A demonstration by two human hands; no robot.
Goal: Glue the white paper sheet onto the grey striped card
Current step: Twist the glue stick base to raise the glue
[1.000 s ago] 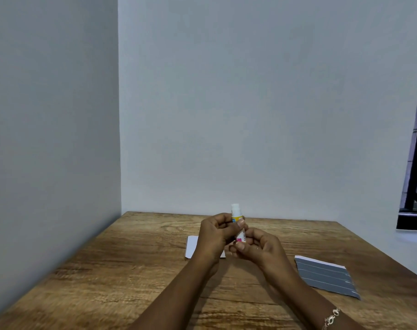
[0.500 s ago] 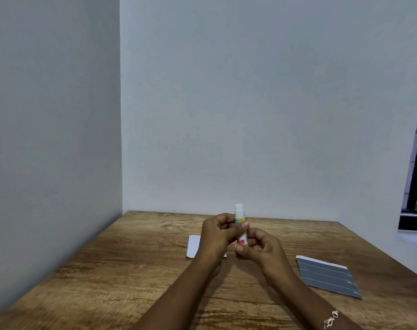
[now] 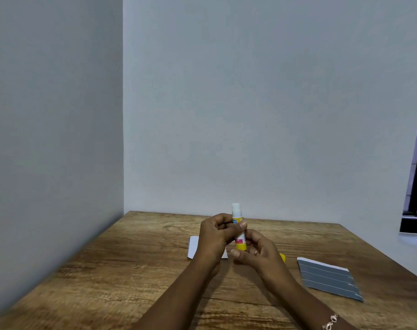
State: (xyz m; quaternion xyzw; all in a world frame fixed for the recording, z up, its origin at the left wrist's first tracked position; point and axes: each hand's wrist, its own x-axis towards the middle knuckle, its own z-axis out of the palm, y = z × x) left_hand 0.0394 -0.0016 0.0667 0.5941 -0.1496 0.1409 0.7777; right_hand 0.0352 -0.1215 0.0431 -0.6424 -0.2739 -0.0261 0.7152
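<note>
Glue stick (image 3: 236,213) upright, left hand (image 3: 216,238) pinching its middle, right hand (image 3: 258,256) curled round its base, grey striped card (image 3: 329,278) off to its right.

Both bare forearms rise from the bottom edge of the frame and converge at lower centre. The left hand (image 3: 216,236) is curled, its thumb and fingers gripping the middle of an upright glue stick (image 3: 236,211). The right hand (image 3: 258,254) sits just below and to the right, its fingers curled round the stick's lower end and its thumb pointing left. A bracelet (image 3: 330,322) circles the right wrist.
</note>
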